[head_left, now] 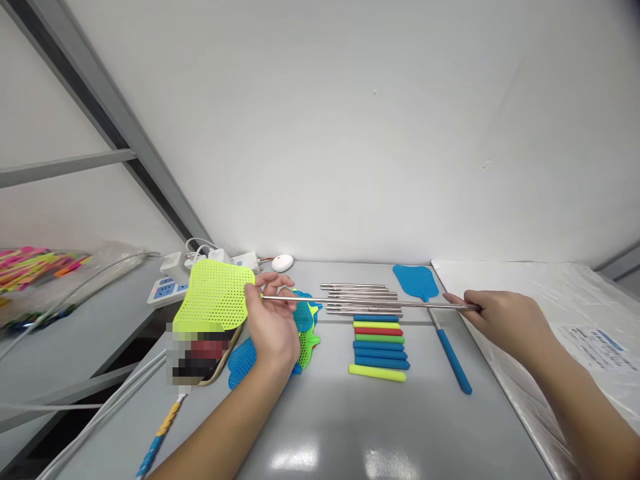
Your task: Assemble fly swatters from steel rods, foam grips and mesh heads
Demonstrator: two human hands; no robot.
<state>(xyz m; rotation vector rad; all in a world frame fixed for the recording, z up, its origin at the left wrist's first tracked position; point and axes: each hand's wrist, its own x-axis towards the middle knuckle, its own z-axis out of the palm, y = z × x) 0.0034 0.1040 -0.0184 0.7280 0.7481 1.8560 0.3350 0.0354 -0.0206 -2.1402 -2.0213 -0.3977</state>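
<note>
A yellow fly swatter head (215, 297) with a long metal rod (360, 303) is held level above the table. My left hand (273, 320) pinches it where the head meets the rod, some fingers spread. My right hand (495, 317) is closed round the rod's far end. Beneath the rod lies a row of shorter metal rods (357, 289). Nearer to me, several coloured handles (380, 345) lie side by side in blue, yellow, red and green. Partly hidden behind my left forearm is a pile of blue and green swatter heads (245, 363).
An assembled blue fly swatter (453, 357) lies on the grey table (350, 427). White wrapped sheeting (575, 333) covers the right side. A power strip (167, 290), a white mouse-shaped object (283, 263), cables and a phone (223, 360) are at left. Colourful bagged items (40, 273) lie farther left.
</note>
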